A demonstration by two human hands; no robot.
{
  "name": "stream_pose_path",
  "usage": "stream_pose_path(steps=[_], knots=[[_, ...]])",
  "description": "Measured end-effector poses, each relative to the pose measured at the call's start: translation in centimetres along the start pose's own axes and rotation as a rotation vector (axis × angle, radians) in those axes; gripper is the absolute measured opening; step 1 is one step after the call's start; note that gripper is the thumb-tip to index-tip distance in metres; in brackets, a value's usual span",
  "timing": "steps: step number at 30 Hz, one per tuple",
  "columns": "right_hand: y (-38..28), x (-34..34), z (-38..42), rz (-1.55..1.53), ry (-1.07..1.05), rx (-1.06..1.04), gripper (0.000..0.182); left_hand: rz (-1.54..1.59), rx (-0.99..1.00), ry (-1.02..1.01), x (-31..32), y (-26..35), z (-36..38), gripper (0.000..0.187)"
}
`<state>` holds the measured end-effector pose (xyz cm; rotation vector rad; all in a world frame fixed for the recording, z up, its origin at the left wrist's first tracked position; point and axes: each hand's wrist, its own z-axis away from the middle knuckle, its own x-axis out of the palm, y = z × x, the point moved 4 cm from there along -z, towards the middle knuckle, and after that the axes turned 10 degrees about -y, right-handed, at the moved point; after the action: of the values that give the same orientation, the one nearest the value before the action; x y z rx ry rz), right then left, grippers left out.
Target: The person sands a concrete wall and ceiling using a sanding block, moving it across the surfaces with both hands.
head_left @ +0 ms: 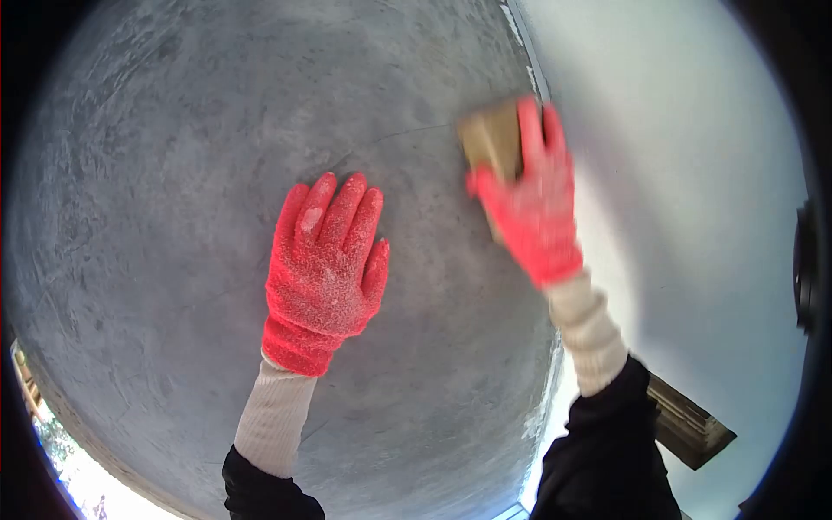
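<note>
Both my hands wear dusty red knit gloves over cream cuffs and black sleeves. My left hand (323, 270) lies flat, fingers together, pressed against a grey rough cement surface (173, 173). My right hand (530, 201) grips a tan rectangular block (488, 139), holding it against the same grey surface close to its right edge. The right hand is slightly blurred.
A smooth white surface (685, 173) adjoins the grey one along a straight edge (530, 69). A wooden piece (689, 425) shows at lower right. Bright outdoor light and greenery (61, 451) appear at lower left. A dark object (806, 269) sits at the far right.
</note>
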<state>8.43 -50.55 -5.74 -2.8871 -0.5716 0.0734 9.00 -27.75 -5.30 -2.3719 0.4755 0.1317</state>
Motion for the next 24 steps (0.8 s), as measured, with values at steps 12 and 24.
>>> stream_pose_path(steps=[12, 24], knots=[[-0.3, -0.2, 3.0, 0.02, -0.134, -0.029, 0.087, 0.01, 0.012, 0.004, 0.4, 0.0, 0.1, 0.048], [-2.4, 3.4, 25.7, 0.088, -0.778, -1.119, 0.076, 0.042, 0.109, 0.102, -0.1, -0.3, 0.5, 0.039]])
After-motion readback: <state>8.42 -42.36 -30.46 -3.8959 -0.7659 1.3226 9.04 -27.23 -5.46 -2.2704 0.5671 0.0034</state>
